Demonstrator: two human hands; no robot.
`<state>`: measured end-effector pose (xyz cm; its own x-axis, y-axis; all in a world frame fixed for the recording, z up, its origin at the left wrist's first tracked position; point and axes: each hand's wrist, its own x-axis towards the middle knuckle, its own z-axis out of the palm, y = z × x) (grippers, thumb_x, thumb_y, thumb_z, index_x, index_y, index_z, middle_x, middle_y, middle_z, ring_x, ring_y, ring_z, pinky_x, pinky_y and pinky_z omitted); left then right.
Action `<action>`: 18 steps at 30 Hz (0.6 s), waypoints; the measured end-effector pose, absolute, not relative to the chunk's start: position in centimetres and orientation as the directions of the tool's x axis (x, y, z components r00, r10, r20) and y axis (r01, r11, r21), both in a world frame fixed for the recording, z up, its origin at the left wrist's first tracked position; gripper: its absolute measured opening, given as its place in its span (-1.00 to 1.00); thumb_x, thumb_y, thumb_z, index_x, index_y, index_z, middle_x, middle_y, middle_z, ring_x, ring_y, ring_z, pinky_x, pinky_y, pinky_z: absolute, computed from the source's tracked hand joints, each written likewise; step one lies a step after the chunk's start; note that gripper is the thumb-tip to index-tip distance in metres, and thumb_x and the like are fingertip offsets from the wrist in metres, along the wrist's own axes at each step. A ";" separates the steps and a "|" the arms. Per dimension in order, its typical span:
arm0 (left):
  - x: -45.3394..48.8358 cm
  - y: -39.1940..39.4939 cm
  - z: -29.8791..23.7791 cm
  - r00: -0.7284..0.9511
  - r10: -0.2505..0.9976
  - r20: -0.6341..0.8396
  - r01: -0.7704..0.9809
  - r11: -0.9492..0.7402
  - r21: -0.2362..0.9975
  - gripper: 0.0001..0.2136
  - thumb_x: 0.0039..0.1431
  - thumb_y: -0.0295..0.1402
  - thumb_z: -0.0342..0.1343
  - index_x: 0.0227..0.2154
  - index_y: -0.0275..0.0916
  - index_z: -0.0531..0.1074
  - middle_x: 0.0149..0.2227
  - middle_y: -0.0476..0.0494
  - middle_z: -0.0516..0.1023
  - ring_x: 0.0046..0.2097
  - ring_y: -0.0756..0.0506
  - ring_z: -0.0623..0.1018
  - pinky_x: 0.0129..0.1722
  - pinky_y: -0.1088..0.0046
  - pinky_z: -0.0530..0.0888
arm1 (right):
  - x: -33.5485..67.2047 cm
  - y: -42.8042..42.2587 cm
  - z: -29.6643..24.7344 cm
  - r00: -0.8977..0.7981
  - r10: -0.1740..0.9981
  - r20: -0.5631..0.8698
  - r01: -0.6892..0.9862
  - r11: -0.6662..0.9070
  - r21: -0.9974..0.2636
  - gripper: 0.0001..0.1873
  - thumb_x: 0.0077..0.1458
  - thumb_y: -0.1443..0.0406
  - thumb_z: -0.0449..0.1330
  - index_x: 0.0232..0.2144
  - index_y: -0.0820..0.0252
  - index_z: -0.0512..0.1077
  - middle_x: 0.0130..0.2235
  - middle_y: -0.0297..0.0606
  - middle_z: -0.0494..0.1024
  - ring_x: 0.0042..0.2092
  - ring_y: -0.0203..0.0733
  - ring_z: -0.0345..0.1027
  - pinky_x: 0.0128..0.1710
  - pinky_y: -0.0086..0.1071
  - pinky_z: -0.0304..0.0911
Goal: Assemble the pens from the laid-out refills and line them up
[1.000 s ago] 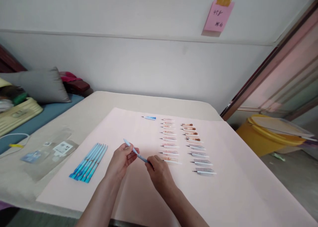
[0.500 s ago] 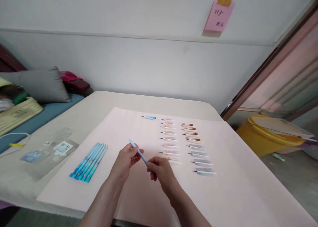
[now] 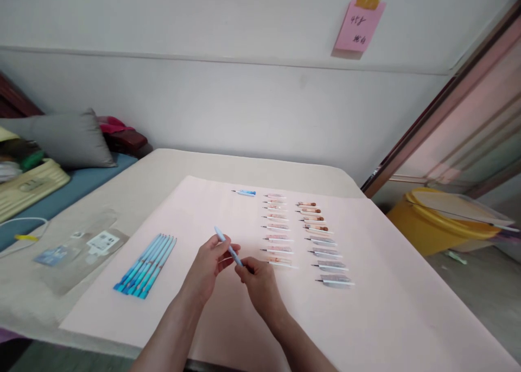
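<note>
The left hand (image 3: 211, 263) pinches the slim light-blue plastic pen (image 3: 226, 243) mid-barrel. The right hand (image 3: 260, 285) pinches its near end, just above the pink paper sheet (image 3: 366, 307), with the far end toward eleven o'clock. Firm, aligned grips seem wise.

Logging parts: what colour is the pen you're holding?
Light blue; the pen, gripped between left hand and right hand, shows best in the head view.
</note>
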<state>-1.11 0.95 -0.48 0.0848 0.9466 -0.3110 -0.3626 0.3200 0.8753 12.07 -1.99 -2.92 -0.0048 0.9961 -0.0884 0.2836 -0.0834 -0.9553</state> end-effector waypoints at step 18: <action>-1.5 1.3 -0.7 -0.104 0.958 -0.269 -0.327 0.222 0.919 -0.79 -0.15 -0.28 0.25 -0.43 -0.25 0.42 -0.46 -0.01 0.41 -0.39 0.03 0.42 -0.31 0.47 0.38 | 11.7 -1.7 -3.5 -0.147 0.952 -0.270 0.164 -0.246 -0.955 -0.78 -0.04 0.24 0.09 -0.62 0.24 0.36 -0.66 -0.41 0.32 -0.65 -0.44 -0.01 -0.63 -0.49 -0.14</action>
